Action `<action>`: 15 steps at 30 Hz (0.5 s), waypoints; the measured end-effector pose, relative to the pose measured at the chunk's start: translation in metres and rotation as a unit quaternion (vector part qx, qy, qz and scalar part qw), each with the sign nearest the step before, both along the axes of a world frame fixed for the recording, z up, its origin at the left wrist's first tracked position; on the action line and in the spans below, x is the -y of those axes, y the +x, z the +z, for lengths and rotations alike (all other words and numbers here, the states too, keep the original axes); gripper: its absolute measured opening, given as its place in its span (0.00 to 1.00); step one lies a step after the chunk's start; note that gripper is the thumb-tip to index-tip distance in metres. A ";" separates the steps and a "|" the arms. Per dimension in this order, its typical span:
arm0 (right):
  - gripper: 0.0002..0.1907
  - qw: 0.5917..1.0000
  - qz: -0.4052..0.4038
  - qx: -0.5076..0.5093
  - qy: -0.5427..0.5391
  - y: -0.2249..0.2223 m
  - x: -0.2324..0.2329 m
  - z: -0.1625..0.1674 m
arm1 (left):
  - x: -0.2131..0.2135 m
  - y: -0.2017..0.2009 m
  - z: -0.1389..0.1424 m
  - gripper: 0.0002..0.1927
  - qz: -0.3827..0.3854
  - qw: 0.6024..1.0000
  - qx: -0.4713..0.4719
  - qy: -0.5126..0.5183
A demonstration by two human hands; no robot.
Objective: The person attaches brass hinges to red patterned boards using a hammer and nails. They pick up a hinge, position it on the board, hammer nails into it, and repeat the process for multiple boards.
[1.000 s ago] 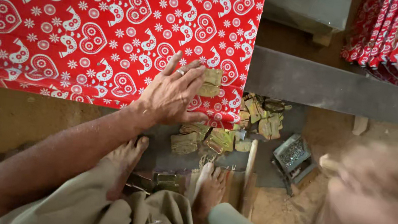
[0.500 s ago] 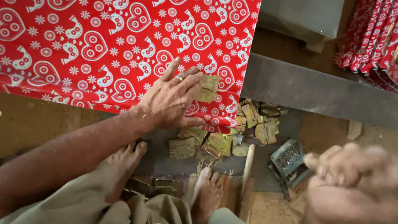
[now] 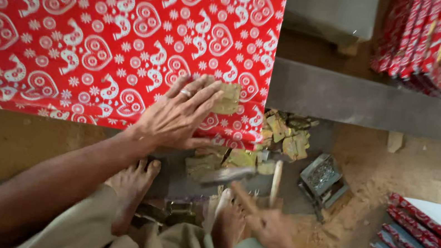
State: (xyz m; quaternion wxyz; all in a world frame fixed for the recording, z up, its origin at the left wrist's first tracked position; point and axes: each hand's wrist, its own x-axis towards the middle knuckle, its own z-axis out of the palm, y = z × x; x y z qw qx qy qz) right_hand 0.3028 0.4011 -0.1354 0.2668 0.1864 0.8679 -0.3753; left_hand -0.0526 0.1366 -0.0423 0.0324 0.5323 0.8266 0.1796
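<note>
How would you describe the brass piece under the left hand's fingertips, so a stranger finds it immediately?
Start at the big red heart-patterned panel and go to its lower right corner. There the left hand presses a flat brass hinge against it. The other brass pieces lie loose on the floor.

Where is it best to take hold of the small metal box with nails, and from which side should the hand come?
Probably by the two long outer walls of the small metal box, pinched from above. It sits open-topped and tilted on the sandy floor, with its right side free; brass pieces crowd the left.
</note>
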 end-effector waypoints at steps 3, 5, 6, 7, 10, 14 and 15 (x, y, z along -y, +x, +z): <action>0.20 0.979 -0.077 0.139 -0.124 0.037 0.033 -0.013 | 0.022 0.008 -0.003 0.50 -0.033 0.995 -0.077 -0.049; 0.16 0.986 -0.085 0.056 -0.133 0.041 0.042 -0.020 | 0.032 0.009 -0.006 0.44 -0.042 0.985 -0.151 -0.072; 0.13 0.992 -0.068 -0.026 -0.107 0.038 0.042 -0.023 | 0.035 0.009 -0.006 0.38 -0.044 0.980 -0.184 -0.062; 0.13 0.990 -0.050 -0.109 -0.080 0.032 0.039 -0.024 | 0.036 0.009 -0.006 0.33 -0.046 0.973 -0.218 -0.051; 0.17 0.979 -0.204 -0.022 -0.016 0.000 0.018 -0.022 | 0.033 0.009 0.002 0.28 -0.051 0.977 -0.198 -0.053; 0.12 0.907 -0.335 -0.002 -0.256 -0.047 -0.003 0.000 | 0.020 0.011 0.038 0.30 -0.065 0.986 -0.156 -0.006; 0.10 0.916 -0.306 -0.030 -0.259 -0.056 -0.003 0.009 | 0.014 0.011 0.051 0.30 -0.060 0.988 -0.140 0.024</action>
